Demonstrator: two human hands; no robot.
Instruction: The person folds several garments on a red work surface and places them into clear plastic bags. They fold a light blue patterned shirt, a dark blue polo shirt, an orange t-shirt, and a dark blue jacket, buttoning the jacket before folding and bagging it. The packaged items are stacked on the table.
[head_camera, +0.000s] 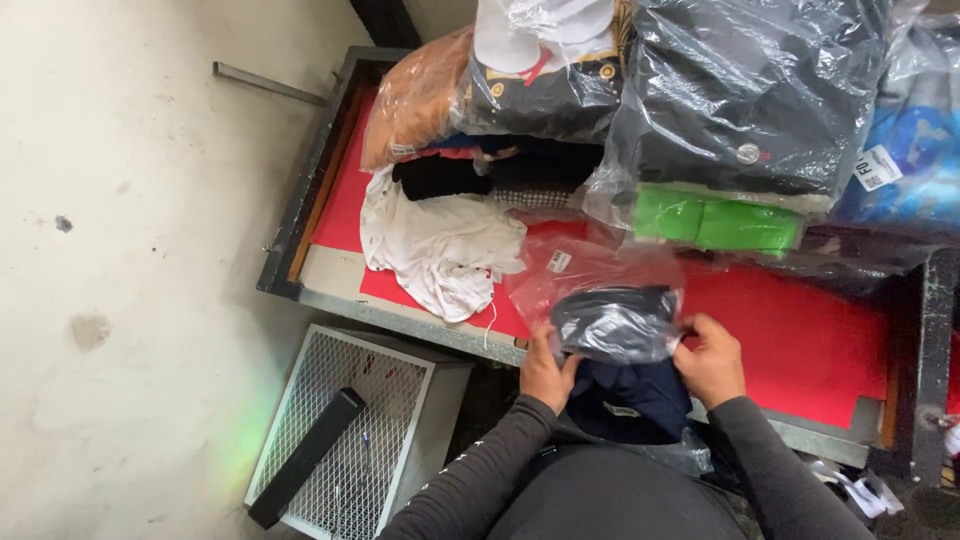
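Observation:
Both my hands hold a folded dark navy garment (630, 395) that sits half inside a clear plastic bag (600, 290) at the near edge of a red-topped table (800, 340). On the bag's left side my left hand (545, 372) grips it, while my right hand (712, 362) grips the right side. The bag's open end lies toward me and its far end rests flat on the red surface. Dark long sleeves cover both my arms.
A white crumpled garment (440, 250) lies left of the bag. Bagged clothes are piled at the back: orange (415, 100), black (750, 90), green (715, 220), blue (915, 170). A white wire-mesh box (350, 430) with a black bar stands on the floor at lower left.

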